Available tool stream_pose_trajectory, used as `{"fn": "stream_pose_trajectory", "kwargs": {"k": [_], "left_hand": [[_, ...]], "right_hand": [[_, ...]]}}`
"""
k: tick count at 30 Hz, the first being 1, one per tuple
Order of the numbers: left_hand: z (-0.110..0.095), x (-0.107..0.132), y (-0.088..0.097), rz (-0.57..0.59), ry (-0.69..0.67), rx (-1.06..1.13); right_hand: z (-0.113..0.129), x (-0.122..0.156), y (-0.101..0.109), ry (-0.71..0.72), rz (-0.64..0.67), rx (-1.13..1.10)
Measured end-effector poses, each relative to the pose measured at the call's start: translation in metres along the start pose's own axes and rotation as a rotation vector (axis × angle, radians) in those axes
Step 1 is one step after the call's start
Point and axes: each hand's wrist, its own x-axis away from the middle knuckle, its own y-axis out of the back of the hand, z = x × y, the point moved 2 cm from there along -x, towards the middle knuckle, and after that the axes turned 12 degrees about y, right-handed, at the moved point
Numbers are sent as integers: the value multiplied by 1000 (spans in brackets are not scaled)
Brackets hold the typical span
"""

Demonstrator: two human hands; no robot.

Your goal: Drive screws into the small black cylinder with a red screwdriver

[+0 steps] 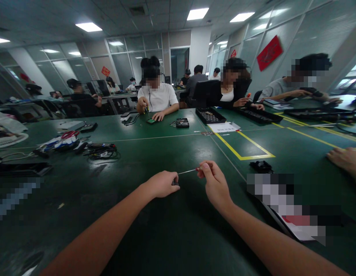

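Just above the green tabletop (pixel 132 230), my left hand (pixel 164 184) is closed around a small dark object (pixel 175 181), mostly hidden by my fingers, so I cannot make out its kind. My right hand (pixel 214 182) grips the reddish handle of a thin screwdriver (pixel 187 171). Its metal shaft points left, with the tip at or very near the dark object; whether the two touch, I cannot tell.
Bundled black cables (pixel 103 150) and tangled tools (pixel 61 142) lie to the left. On the right are a black pouch-like item (pixel 261 166), a white sheet (pixel 303 232) and another person's hand (pixel 345 159). Across the table, co-workers sit near black trays (pixel 211 115).
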Motion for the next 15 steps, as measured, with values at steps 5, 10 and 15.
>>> {"fn": "stream_pose_trajectory", "kwargs": {"k": [5, 10, 15], "left_hand": [[17, 0, 1, -31, 1, 146], [42, -3, 5, 4, 84, 320], [64, 2, 12, 72, 139, 497]], "right_hand": [[0, -1, 0, -13, -12, -24], [-3, -1, 1, -29, 3, -14], [-7, -1, 0, -40, 14, -23]]}}
